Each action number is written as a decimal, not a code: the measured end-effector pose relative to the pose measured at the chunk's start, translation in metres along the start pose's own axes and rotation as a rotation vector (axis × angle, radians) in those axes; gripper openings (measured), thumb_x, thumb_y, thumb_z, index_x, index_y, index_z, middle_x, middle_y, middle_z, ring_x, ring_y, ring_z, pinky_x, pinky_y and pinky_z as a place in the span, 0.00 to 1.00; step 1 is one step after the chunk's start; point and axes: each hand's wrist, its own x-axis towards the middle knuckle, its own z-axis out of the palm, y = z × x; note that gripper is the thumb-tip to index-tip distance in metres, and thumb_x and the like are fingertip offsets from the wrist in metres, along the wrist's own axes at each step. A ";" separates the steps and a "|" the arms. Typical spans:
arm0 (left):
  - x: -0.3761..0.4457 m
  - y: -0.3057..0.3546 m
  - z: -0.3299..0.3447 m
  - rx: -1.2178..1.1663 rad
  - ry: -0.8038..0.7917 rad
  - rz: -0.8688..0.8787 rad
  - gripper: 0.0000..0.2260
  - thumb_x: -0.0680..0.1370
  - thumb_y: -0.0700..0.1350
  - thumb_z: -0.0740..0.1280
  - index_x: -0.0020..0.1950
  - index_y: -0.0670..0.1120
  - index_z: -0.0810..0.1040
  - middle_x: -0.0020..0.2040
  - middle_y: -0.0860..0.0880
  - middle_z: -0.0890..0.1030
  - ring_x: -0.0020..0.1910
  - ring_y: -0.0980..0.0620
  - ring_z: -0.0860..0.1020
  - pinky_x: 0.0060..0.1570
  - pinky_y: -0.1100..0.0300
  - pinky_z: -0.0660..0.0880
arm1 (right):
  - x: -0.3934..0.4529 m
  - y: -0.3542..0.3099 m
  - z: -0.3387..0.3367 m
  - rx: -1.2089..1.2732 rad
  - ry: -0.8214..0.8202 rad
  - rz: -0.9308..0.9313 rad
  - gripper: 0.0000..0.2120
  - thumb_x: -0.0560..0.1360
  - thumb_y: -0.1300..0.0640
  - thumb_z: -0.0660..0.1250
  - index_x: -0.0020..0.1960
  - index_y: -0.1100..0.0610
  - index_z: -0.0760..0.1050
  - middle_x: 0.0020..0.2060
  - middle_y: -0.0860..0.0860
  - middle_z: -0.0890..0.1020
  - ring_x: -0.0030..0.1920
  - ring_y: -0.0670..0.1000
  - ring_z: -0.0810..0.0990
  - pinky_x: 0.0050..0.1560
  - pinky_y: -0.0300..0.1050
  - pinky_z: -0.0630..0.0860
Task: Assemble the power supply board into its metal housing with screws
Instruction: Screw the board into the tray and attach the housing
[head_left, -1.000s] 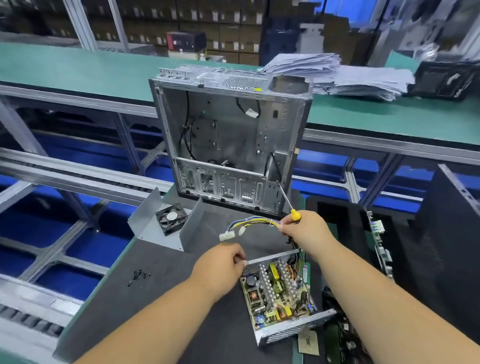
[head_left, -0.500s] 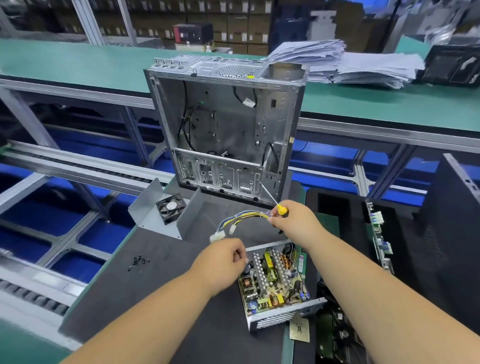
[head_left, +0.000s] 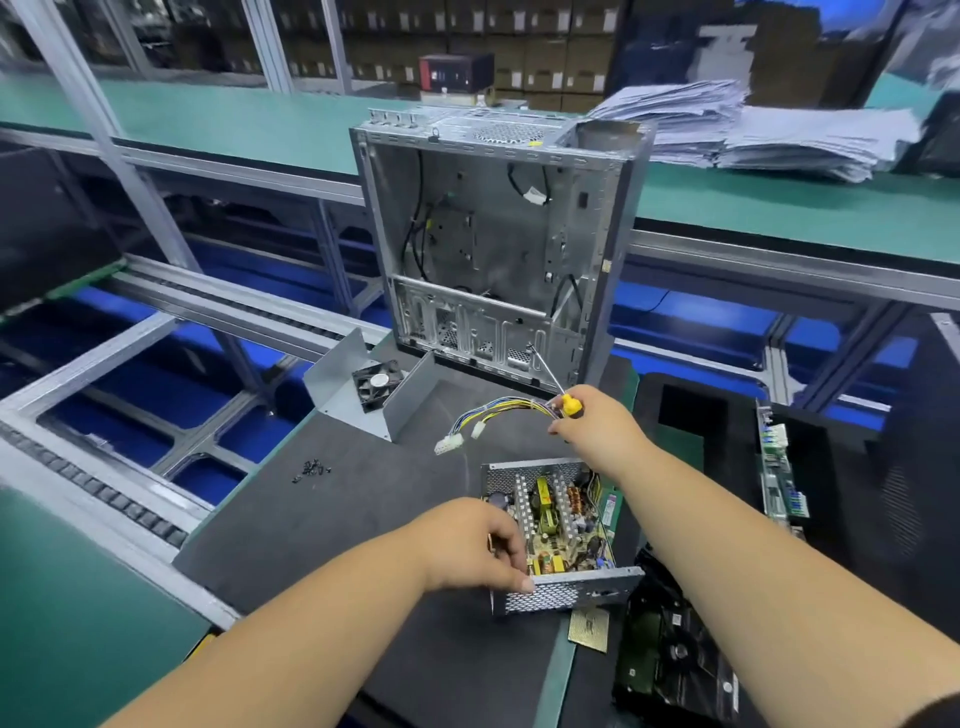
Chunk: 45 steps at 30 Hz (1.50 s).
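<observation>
The left hand (head_left: 475, 545) grips the near left corner of the metal housing (head_left: 566, 592): its fingers (head_left: 511, 551) curl over the left wall and the thumb presses the perforated near wall. The power supply board (head_left: 558, 514) sits inside this housing, just right of those fingers, components facing up.

The right hand (head_left: 597, 426) is closed around a yellow-handled screwdriver (head_left: 569, 402); the shaft points up and away from the fingers toward the open computer case (head_left: 493, 249). The same fingers pinch the wire bundle (head_left: 498, 410), which runs leftward to two white connectors (head_left: 457, 439) lying on the desk (head_left: 337, 519). The housing lies below and near this hand; the right forearm crosses its far right corner.

The loose screws (head_left: 310, 468) lie in a small cluster well to the left of both hands, beyond the left fingers. A bent metal cover with a fan (head_left: 376, 382) stands between the screws and the case.

Hidden or unclear: the left palm covers the housing's left wall; the screw count cannot be told; the screwdriver tip blends into the case grille. Items at the right of the desk, dark panels and a green board (head_left: 779, 467), are partly cut off.

The dark mat's left edge runs diagonally beside a conveyor frame (head_left: 156, 332). Bare mat lies between the screws and the left fingers. The housing's right side sits close to the mat's right edge.
</observation>
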 end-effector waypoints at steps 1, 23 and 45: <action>-0.001 0.000 0.001 0.026 0.002 -0.001 0.10 0.67 0.54 0.78 0.44 0.52 0.83 0.34 0.59 0.79 0.33 0.62 0.75 0.41 0.65 0.74 | -0.001 0.001 0.000 0.006 -0.005 -0.002 0.08 0.76 0.57 0.69 0.55 0.52 0.74 0.46 0.54 0.79 0.42 0.54 0.76 0.40 0.47 0.72; 0.011 -0.049 -0.082 0.723 0.094 0.251 0.09 0.78 0.55 0.65 0.55 0.54 0.78 0.55 0.54 0.76 0.58 0.52 0.71 0.57 0.57 0.68 | 0.002 0.006 0.013 0.164 0.082 0.136 0.17 0.77 0.66 0.61 0.47 0.42 0.76 0.43 0.47 0.85 0.41 0.55 0.81 0.36 0.46 0.70; 0.077 -0.102 -0.163 0.681 -0.093 0.500 0.05 0.75 0.54 0.69 0.49 0.57 0.77 0.41 0.61 0.75 0.44 0.58 0.72 0.42 0.60 0.70 | -0.049 -0.010 0.054 -0.071 0.338 0.467 0.12 0.79 0.53 0.65 0.61 0.42 0.74 0.49 0.48 0.82 0.45 0.50 0.80 0.41 0.43 0.75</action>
